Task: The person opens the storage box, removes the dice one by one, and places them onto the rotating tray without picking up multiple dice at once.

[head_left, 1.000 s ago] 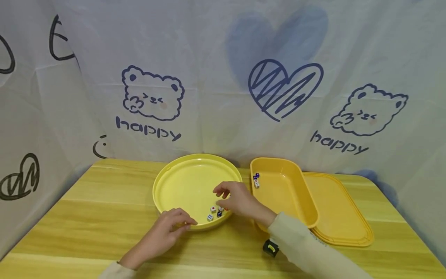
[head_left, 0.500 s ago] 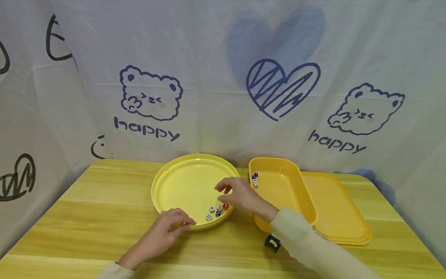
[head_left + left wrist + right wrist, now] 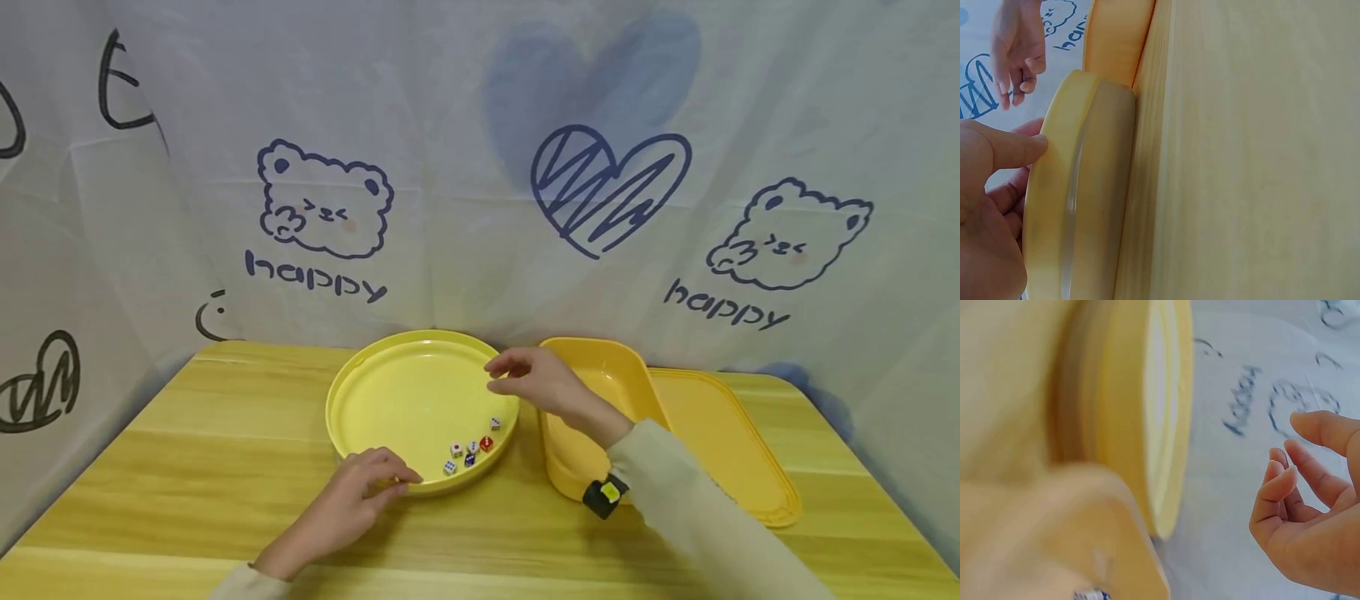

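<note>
A round yellow tray [image 3: 420, 392] lies on the wooden table, with several small dice near its front right rim: white ones, a blue die [image 3: 469, 459] and a red die [image 3: 486, 444]. My left hand [image 3: 363, 493] holds the tray's front rim; in the left wrist view the thumb [image 3: 1022, 150] lies on its outer side and fingers reach behind it. Above the tray's right rim hovers my right hand [image 3: 547, 385], fingers loosely bent. The right wrist view shows nothing between thumb and fingers of that hand [image 3: 1316, 506].
To the right stands a deep orange-yellow box [image 3: 562, 475], partly covered by my right arm. At its inner edge, dice [image 3: 1091, 594] show in the right wrist view. A flat yellow lid [image 3: 720, 433] lies beyond it. A printed cloth [image 3: 450, 208] hangs behind the table.
My right hand has risen from beside the dice and moved back and right, toward the box. A white die at the tray's right is uncovered. My left hand stays on the rim.
</note>
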Demonstrator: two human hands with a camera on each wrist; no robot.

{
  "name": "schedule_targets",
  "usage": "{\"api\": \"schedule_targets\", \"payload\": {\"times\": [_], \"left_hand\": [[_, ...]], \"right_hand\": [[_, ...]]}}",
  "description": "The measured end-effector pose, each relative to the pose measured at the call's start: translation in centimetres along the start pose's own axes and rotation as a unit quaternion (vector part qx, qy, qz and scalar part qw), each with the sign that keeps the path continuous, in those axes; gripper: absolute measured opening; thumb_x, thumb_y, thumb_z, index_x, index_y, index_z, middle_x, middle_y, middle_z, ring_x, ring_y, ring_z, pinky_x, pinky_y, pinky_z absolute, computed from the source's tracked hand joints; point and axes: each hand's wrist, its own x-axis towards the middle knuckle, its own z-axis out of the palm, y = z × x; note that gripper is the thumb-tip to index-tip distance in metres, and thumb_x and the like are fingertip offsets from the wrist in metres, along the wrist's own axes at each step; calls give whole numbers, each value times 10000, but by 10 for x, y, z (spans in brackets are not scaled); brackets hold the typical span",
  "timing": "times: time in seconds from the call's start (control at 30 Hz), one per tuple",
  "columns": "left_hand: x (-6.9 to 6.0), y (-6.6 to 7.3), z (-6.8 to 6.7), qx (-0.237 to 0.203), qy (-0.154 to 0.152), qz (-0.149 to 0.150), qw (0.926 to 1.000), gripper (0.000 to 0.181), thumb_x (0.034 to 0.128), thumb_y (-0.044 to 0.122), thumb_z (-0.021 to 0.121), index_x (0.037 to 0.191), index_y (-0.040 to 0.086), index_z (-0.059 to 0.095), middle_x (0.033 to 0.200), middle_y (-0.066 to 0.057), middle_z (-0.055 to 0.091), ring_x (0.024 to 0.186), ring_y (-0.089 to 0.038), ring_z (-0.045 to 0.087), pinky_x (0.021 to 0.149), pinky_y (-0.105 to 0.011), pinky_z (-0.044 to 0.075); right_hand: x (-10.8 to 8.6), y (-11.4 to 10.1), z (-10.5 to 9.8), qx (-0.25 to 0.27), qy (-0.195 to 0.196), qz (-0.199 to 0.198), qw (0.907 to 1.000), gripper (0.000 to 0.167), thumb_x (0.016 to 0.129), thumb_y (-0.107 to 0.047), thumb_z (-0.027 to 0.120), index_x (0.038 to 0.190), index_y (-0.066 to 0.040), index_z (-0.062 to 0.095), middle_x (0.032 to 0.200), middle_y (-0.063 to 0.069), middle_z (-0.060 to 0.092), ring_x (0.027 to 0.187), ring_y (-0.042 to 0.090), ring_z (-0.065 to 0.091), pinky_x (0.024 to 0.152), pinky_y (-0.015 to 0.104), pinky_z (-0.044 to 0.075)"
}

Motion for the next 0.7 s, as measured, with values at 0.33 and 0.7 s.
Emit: {"api": "schedule_targets", "payload": {"times": [0.33,0.7], "left_hand": [[1,1,-2,-24,-43,-81,10000,221,825,-39,695,966,129,726,919,94,649,871,-89,581,776,-332,479],[0,0,0,-32,16,-47,10000,205,843,-4,694,977,148,725,924,94,650,866,-87,574,759,-317,462]], "right_hand": [[26,29,-40,385,445,377,9976,343,939,-163,644,1230,16,614,1200,141,628,1060,277,558,947,436,445],[41,71,-51,457,927,725,9920,292,942,-100,618,1189,56,616,1189,189,611,1102,306,525,980,425,411]]}}
